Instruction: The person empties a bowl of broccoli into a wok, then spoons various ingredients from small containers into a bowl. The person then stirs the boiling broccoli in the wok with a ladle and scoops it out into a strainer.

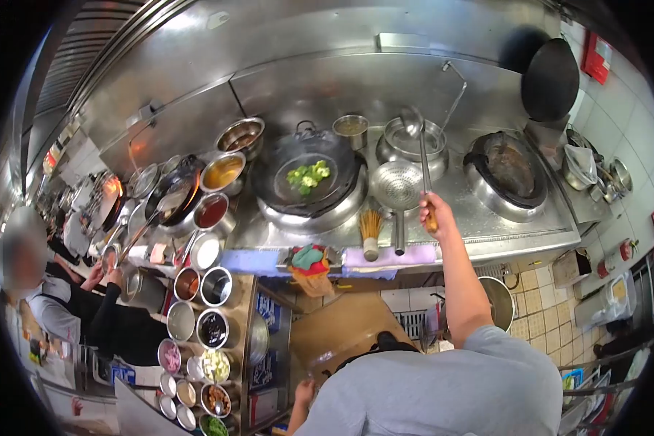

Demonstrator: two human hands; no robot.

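Observation:
My right hand is closed around the wooden-ended handle of a long ladle. The ladle's bowl is over the edge of a round metal pot at the back of the range. Left of the ladle lies a perforated strainer, its handle toward me. Beside it is a bamboo wok brush. Chopped green vegetables sit in a dark wok on the burner. My left hand hangs low beside my body, small in view; its fingers are not clear.
A second burner with a dark wok stands at the right. Bowls of sauce and several ingredient tins line the left side. A co-worker works at far left. Folded cloths lie along the front edge.

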